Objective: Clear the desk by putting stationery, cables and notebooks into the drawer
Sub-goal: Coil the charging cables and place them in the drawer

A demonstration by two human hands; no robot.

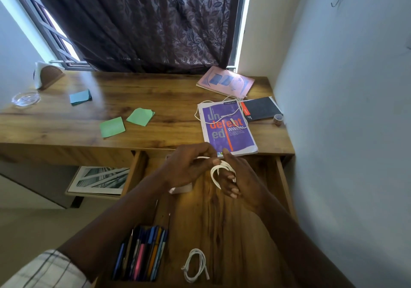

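Over the open wooden drawer (224, 221), both hands hold a white cable (216, 174). It is looped several times around the fingers of my right hand (239, 176), while my left hand (189, 165) pinches a strand of it. The cable's free end trails up across the purple notebook (229, 129) on the desk (144, 91). Inside the drawer lie a bundle of pens (142, 254) and a coiled white cable (196, 265). A pink notebook (225, 81) and a black notebook (261, 108) rest at the desk's far right.
Two green paper slips (112, 127) (140, 116) and a blue one (80, 96) lie mid-desk. A glass dish (25, 98) and a napkin holder (47, 77) sit far left, a small tape roll (278, 118) by the right wall. A shelf with a picture (100, 179) hangs under the desk.
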